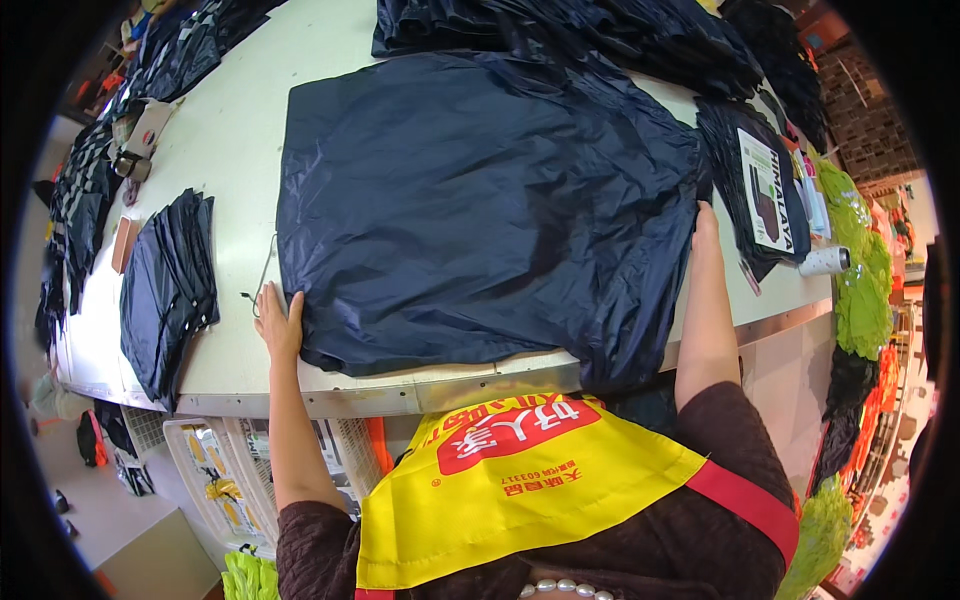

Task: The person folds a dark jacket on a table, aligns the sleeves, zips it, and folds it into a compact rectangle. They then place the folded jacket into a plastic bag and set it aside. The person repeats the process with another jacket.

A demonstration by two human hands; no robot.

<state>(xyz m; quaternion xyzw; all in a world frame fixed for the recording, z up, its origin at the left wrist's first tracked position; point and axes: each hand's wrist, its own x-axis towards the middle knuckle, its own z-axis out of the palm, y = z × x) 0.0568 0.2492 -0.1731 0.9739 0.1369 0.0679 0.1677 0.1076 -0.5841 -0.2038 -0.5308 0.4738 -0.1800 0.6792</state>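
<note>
A large dark navy garment point(460, 210) of thin, shiny fabric lies spread over the white table, its kind not clear. Part of its lower right side hangs past the table's near edge. At its near left corner is my left hand point(281, 318), open, fingers apart, with the thumb at the fabric edge. A thin dark cord point(266, 264) runs along the table just beyond those fingers. On the far side, my right hand point(704, 226) is closed on the garment's right edge, its fingers partly hidden by the cloth.
Folded dark garments point(170, 295) lie at the left, beside a small brown block point(124, 245). More dark clothing point(620, 40) is heaped at the back. On the right are a dark packet point(765, 195) with a white label and a white roll point(824, 262). Yellow-green clothing point(850, 260) hangs beyond.
</note>
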